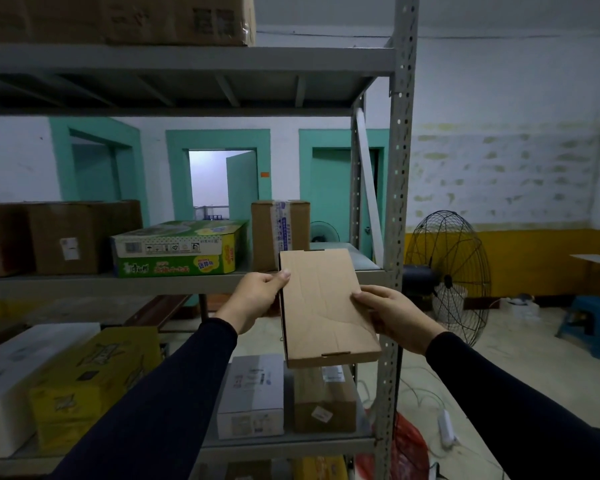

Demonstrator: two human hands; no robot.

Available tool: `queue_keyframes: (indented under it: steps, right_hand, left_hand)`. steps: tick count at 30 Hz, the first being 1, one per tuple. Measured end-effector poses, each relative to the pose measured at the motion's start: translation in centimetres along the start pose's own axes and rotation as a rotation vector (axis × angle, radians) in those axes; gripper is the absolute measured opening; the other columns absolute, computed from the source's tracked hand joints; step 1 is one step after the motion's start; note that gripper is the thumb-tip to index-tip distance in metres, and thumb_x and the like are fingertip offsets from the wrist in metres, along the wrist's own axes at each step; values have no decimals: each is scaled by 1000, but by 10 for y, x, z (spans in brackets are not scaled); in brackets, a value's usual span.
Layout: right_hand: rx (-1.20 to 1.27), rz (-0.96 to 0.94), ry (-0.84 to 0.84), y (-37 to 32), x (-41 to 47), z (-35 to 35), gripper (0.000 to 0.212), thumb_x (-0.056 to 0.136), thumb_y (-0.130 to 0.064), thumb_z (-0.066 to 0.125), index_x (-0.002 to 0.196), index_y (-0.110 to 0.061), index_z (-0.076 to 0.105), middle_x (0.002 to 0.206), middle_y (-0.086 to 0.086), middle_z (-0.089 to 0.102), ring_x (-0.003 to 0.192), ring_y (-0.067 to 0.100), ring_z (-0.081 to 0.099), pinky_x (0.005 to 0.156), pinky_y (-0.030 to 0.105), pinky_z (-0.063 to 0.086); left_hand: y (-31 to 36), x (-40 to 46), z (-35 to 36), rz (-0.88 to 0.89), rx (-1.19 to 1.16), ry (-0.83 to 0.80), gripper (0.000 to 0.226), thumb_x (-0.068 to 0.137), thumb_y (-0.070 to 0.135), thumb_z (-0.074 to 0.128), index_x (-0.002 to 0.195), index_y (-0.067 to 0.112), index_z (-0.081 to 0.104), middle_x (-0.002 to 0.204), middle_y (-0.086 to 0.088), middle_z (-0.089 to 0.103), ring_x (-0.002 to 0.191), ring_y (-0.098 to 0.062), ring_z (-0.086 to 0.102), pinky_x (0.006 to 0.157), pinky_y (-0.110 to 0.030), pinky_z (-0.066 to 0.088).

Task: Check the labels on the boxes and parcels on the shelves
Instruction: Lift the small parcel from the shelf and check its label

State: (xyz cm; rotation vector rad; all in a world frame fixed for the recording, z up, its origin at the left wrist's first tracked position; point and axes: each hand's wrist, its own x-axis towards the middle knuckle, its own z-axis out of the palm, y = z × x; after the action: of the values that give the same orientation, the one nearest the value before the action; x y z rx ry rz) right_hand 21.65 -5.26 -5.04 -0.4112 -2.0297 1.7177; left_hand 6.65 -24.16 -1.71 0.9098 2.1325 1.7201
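A flat brown cardboard box [323,306] is held up in front of the metal shelf unit [187,282], its plain, creased face toward me with no label showing. My left hand [257,299] pinches its left edge with the thumb on top. Its right edge is gripped by my right hand [392,315]. On the middle shelf stand a green and yellow printed carton [177,249], an upright taped brown box [278,233] and a brown box with a white label [66,240]. Below sit a white box [252,396], a small labelled brown box [324,400] and a yellow carton [90,382].
The shelf's perforated grey upright [397,202] stands just right of the held box. A large floor fan [447,275] and a blue plastic stool [589,323] are on the floor at right. Cables and a red bag [409,445] lie near the post's foot.
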Motion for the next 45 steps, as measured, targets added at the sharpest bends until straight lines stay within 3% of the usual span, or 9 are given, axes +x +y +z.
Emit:
queue_keyframes:
  steps: [7, 11, 17, 21, 32, 35, 37, 41, 45]
  right_hand:
    - [47, -30, 21, 3, 3, 0, 19, 98, -28, 62, 115, -23, 67, 116, 11, 70, 103, 28, 64, 101, 51, 50]
    - [122, 4, 119, 1, 9, -1, 33, 98, -28, 62, 128, -13, 61, 108, 6, 68, 87, 20, 63, 71, 34, 53]
    - [310, 161, 78, 1, 12, -5, 27, 100, -38, 56, 102, -14, 67, 66, 2, 58, 51, 9, 50, 42, 16, 37]
    - [310, 163, 72, 8, 16, -4, 23, 104, -27, 49, 103, -15, 67, 70, 4, 46, 56, 9, 38, 49, 17, 30]
    - [275, 193, 79, 9, 19, 0, 24, 101, -28, 56, 115, -9, 63, 83, 8, 64, 64, 15, 61, 49, 22, 49]
    - [45, 179, 135, 11, 20, 4, 24, 104, -26, 51, 120, -11, 63, 98, 8, 66, 84, 20, 63, 69, 31, 53]
    - [-69, 186, 110, 15, 22, 7, 27, 104, -31, 51, 124, -15, 60, 109, 8, 64, 99, 22, 62, 90, 39, 53]
    - [-154, 252, 16, 18, 23, 15, 46, 99, -53, 53, 127, -18, 55, 118, 10, 63, 108, 28, 63, 98, 44, 52]
    - [8, 263, -87, 19, 21, 22, 54, 96, -61, 52, 120, -14, 64, 98, 9, 66, 83, 21, 70, 80, 38, 57]
  left_hand:
    - [-2, 8, 1, 11, 14, -12, 37, 101, 40, 52, 95, 9, 71, 90, -6, 73, 85, -22, 66, 90, -45, 53]
    - [0, 12, -3, -41, -20, -102, 43, 101, 34, 55, 142, 25, 46, 109, -6, 64, 92, -20, 64, 76, -35, 54]
    - [0, 6, -1, -235, -158, -209, 35, 101, 41, 52, 126, 19, 61, 78, -9, 60, 57, -16, 59, 57, -29, 49]
    - [-8, 9, 2, -309, -201, -154, 44, 99, 46, 54, 123, 11, 64, 75, -11, 61, 54, -17, 55, 55, -26, 49]
    - [-9, 7, 4, -265, -278, -83, 32, 101, 33, 54, 130, 19, 59, 92, -13, 62, 77, -23, 60, 75, -35, 51]
    - [-9, 9, 6, -172, -273, -65, 53, 97, 30, 63, 145, 19, 42, 92, -8, 68, 70, -16, 67, 68, -34, 54]
    - [-8, 10, 9, -149, -269, -81, 63, 92, 31, 69, 146, 13, 41, 107, -12, 71, 94, -24, 70, 74, -36, 57]
    - [1, 6, 18, -123, -267, -108, 35, 98, 34, 60, 126, 13, 58, 113, -11, 68, 104, -27, 65, 86, -39, 56]
    - [10, 2, 24, -105, -296, -162, 16, 103, 25, 51, 115, 20, 59, 107, -9, 68, 97, -24, 67, 79, -37, 56]
